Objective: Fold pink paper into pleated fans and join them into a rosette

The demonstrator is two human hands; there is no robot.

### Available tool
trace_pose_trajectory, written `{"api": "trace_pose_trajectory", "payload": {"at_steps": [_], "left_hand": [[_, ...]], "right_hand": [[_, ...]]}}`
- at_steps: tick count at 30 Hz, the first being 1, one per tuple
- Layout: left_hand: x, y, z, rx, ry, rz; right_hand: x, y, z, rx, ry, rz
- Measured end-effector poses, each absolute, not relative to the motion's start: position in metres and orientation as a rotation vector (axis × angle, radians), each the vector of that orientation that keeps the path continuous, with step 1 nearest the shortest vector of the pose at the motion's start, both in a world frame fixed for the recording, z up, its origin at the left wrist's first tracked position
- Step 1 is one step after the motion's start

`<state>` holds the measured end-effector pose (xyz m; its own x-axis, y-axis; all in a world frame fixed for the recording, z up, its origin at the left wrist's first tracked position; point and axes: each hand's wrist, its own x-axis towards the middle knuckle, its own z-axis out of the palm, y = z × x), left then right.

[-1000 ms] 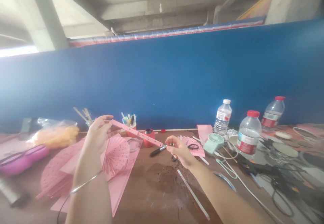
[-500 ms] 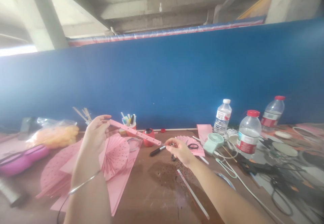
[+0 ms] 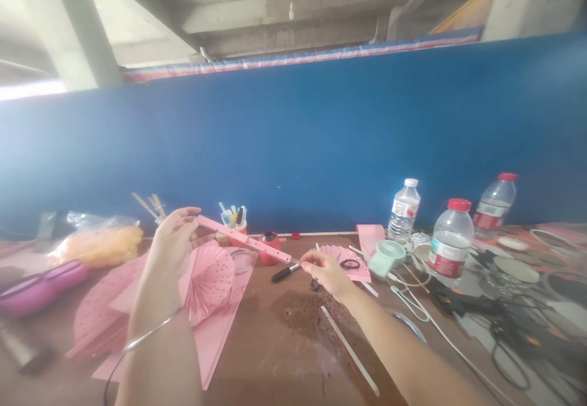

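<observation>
I hold the spotted pink strip [image 3: 245, 239] on a slant in the air, passing in front of the red container [image 3: 266, 259], with its upper end to the container's left and its lower end to the right. My left hand [image 3: 175, 235] is up to the left of the container, fingers clamped on that upper end, I judge to steady it and leave most of its length uncovered. My right hand [image 3: 326, 273] is to the container's right and nearer me, fingers bent and drawn close at the lower end; the tip is too small to tell whether they meet, or pinch anything.

The black pen [image 3: 282, 273] lies just on the near side of the container, under the strip's low end, so dipping there would probably knock it. Right of the container, past my knuckles, a black loop [image 3: 350, 261] rests by folded pink paper; beyond it sits the mint fan [image 3: 387, 260]. Left of the container, a pleated pink fan [image 3: 211, 280] spreads beside my forearm, limiting that side.

The best room seems to be on the near side of the container, over the speckled brown table [image 3: 270, 345], between the edge of the pink sheets [image 3: 213, 351] and the white stick [image 3: 351, 352]. Behind the container, the blue panel [image 3: 293, 149] bounds the reach.
</observation>
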<state>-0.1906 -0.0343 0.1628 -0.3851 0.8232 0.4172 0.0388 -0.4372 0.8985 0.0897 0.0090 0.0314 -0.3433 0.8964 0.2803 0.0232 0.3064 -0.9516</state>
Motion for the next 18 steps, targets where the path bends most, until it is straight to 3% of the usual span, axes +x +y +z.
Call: {"api": "trace_pose_trajectory", "payload": {"at_steps": [18], "left_hand": [[-0.1891, -0.0325, 0.1628, 1.283, 1.201, 1.875]], "right_hand": [[0.0875, 0.0133, 0.0272, -0.864, -1.536, 1.249]]}}
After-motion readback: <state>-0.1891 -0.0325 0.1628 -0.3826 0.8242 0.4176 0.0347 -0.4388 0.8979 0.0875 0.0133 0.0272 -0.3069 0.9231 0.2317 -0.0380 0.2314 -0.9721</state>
